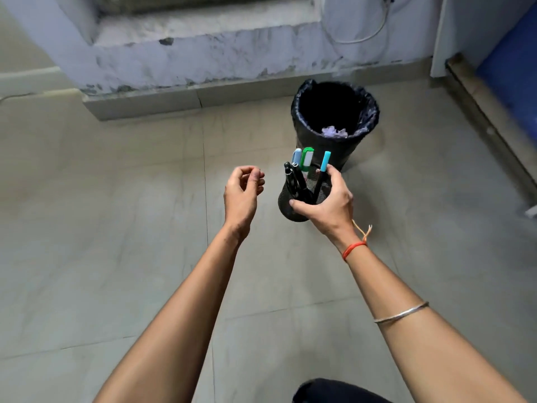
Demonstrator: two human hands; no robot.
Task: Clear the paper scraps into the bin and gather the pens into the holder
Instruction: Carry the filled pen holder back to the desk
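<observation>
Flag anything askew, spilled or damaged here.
The mesh pen holder is tilted in the grip of the right hand, its pens leaning, none spilled. The bin stands upright with scraps inside. The wall looks stained and flaking low down.

Black wire-mesh holder, plastic-lined bin

One bin, containing one visible clump of paper scraps. One holder. Pens in it: five counted, the black pair hard to separate. One red wrist thread, one metal bangle.
</observation>
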